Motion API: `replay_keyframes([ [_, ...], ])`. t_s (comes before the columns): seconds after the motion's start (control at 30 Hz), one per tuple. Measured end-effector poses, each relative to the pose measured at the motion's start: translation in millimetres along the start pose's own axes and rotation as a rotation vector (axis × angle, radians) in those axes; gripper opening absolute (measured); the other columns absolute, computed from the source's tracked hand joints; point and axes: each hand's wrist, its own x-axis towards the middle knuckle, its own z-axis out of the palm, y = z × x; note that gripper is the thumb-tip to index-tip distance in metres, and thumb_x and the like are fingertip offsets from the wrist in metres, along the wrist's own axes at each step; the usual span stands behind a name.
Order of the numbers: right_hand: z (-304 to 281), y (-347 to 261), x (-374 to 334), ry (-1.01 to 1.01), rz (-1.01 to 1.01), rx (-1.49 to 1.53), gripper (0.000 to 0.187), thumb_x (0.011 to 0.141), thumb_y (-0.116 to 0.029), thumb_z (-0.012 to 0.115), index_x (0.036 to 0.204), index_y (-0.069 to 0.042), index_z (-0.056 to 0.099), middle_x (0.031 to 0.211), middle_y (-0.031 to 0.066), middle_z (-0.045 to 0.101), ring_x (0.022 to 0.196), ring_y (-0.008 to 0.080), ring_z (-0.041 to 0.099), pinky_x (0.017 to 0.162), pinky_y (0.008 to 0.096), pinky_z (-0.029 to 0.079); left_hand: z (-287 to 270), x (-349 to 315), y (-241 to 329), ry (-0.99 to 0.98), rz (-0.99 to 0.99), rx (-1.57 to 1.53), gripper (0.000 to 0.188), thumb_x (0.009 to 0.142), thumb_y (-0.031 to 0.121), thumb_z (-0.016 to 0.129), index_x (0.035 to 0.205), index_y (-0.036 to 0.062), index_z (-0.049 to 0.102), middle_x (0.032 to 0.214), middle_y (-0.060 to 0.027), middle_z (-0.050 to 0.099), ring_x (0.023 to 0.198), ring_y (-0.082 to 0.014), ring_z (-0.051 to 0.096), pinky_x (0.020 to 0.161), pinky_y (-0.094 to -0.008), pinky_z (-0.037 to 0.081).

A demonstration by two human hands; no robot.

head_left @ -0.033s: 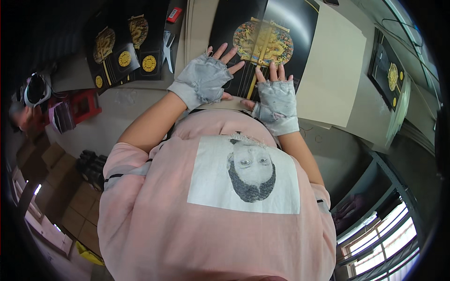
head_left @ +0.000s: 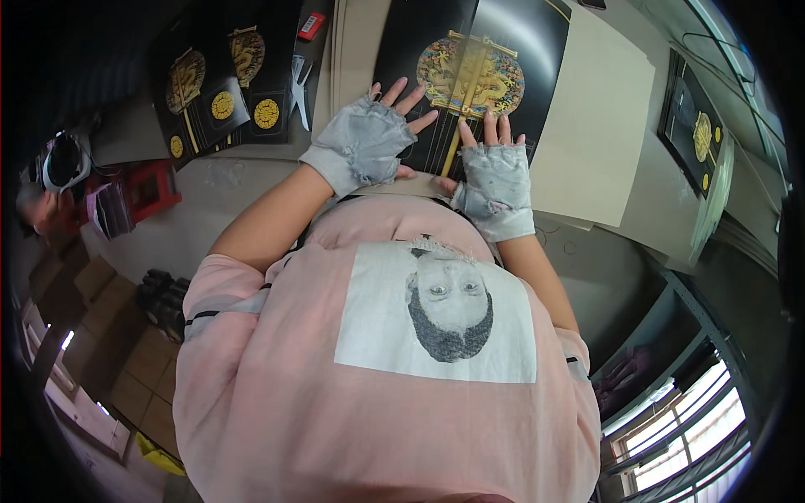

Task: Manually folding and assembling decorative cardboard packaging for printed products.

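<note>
In front of me lies a glossy black printed sheet [head_left: 537, 84] with a round gold and multicoloured dragon fan design. My left hand [head_left: 367, 141], in a grey fingerless glove, rests with spread fingers on its left part. My right hand [head_left: 495, 180], gloved the same way, lies over the lower right part, its fingertips just below the fan picture. Both hands are open and grip nothing. A large pale board [head_left: 599, 134] lies under the black sheet and sticks out to its right.
At the left are black sheets [head_left: 277, 80] with gold designs, scissors [head_left: 300, 92] and a small red packet [head_left: 311, 27]. A red plastic crate [head_left: 151, 189] stands farther left. Another black printed piece [head_left: 688, 126] lies at the right beside stacked boards. A metal rack [head_left: 696, 323] stands lower right.
</note>
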Motion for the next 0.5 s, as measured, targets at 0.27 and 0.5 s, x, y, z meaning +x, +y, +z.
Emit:
replay_keyframes([
  [0.27, 1.5, 4.1, 1.3, -0.014, -0.083, -0.022, 0.082, 0.078, -0.059, 0.078, 0.15, -0.026, 0.056, 0.164, 0.0215, 0.037, 0.153, 0.0436, 0.033, 0.119, 0.0679, 0.029, 13.7, -3.5, -6.2, 0.055, 0.087, -0.022, 0.093, 0.088, 0.071, 0.062, 0.163, 0.0234, 0.037, 0.17, -0.0143, 0.031, 0.158, -0.0398, 0.024, 0.125, -0.0602, 0.025],
  [0.5, -1.8, 1.8, 12.3, -0.089, -0.286, -0.088, 0.069, 0.078, -0.046, 0.076, 0.144, -0.028, 0.062, 0.163, 0.0171, 0.039, 0.151, 0.0401, 0.037, 0.12, 0.0652, 0.031, 22.1, -2.3, -8.0, 0.058, 0.144, -0.036, 0.091, 0.089, 0.067, 0.064, 0.162, 0.0205, 0.037, 0.169, -0.012, 0.032, 0.156, -0.0392, 0.028, 0.125, -0.0618, 0.024],
])
